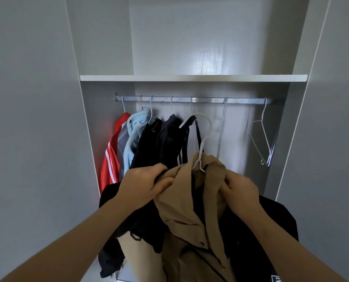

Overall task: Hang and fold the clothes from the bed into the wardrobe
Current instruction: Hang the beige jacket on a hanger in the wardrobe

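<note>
Gripping the tan jacket (179,210) are your left hand (143,186) and right hand (240,190). Its white hanger (204,139) pokes up below the rail (189,99).

A single head-worn view looks forward and slightly down, close into the open wardrobe (191,78).

Rail (189,99) left half crowded with hung clothes (149,139); open gap before empty hanger (265,137) at right
</note>
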Available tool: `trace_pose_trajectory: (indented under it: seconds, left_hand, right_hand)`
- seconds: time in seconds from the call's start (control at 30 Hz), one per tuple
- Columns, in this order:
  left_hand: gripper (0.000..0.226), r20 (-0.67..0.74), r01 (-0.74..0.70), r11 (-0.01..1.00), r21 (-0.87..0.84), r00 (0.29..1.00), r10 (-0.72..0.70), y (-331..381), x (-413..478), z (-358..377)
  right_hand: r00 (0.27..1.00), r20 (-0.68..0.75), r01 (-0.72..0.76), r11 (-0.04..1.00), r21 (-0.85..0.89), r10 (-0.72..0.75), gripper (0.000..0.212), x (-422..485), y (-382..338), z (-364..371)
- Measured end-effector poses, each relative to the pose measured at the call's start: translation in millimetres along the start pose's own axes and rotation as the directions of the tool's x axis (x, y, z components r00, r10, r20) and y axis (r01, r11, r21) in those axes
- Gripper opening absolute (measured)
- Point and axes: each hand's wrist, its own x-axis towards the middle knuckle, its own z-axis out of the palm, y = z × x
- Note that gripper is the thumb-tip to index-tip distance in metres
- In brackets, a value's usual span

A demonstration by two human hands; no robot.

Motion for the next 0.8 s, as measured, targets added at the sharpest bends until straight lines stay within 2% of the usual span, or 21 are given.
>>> trace_pose_trajectory:
  seconds: [0.07,0.17,0.23,0.33,0.4,0.47,0.53,0.6,0.7,0.8]
  left_hand:
    - [0.059,-0.107,0.078,0.997,-0.007,0.991,-0.078,2.7,1.8,-0.4]
    - [0.069,-0.169,0.189,0.982,-0.026,0.967,-0.191,13.5,4.7,1.6]
    - [0.059,-0.069,0.335,0.935,-0.113,0.936,-0.344,20.0,6.0,2.4]
    - [0.032,0.13,0.52,0.835,-0.182,0.854,-0.503,24.9,6.9,5.6]
    - [0.027,0.216,0.551,0.814,-0.186,0.831,-0.513,29.1,5.9,7.6]
    - [0.027,0.263,0.554,0.812,-0.186,0.824,-0.502,35.1,5.2,9.8]
    - [0.026,0.314,0.556,0.811,-0.18,0.814,-0.489,41.4,5.7,12.8]
    - [0.027,0.367,0.562,0.811,-0.162,0.797,-0.479,44.7,7.9,15.3]
    - [0.029,0.456,0.565,0.812,-0.146,0.767,-0.451,45.8,11.3,17.6]
    - [0.025,0.421,0.576,0.79,-0.211,0.783,-0.458,43.8,13.8,18.7]
  right_hand:
    - [0.999,-0.001,0.036,0.999,0.024,-0.036,0.066,1.3,-2.9,0.7]
    - [0.997,0.046,0.049,0.947,0.319,-0.067,0.026,5.9,-10.9,0.3]
    - [0.972,0.196,0.027,0.891,0.453,-0.129,0.025,9.4,-13.7,-1.3]
    - [0.889,0.433,-0.086,0.876,0.474,-0.147,0.031,12.1,-16.6,-4.4]
    - [0.874,0.468,-0.118,0.879,0.462,-0.129,0.029,12.7,-15.2,-1.6]
    - [0.911,0.405,-0.096,0.915,0.392,-0.078,0.016,13.2,-14.2,1.4]
    - [0.944,0.33,-0.137,0.911,0.39,0.001,0.003,13.0,-12.4,2.0]
    - [0.946,0.321,-0.195,0.884,0.426,0.054,0.015,12.5,-9.9,1.1]
    - [0.939,0.336,-0.231,0.862,0.451,0.076,0.021,9.0,-4.9,-2.6]
    - [0.927,0.354,-0.274,0.866,0.419,0.122,0.025,5.3,6.1,-5.9]
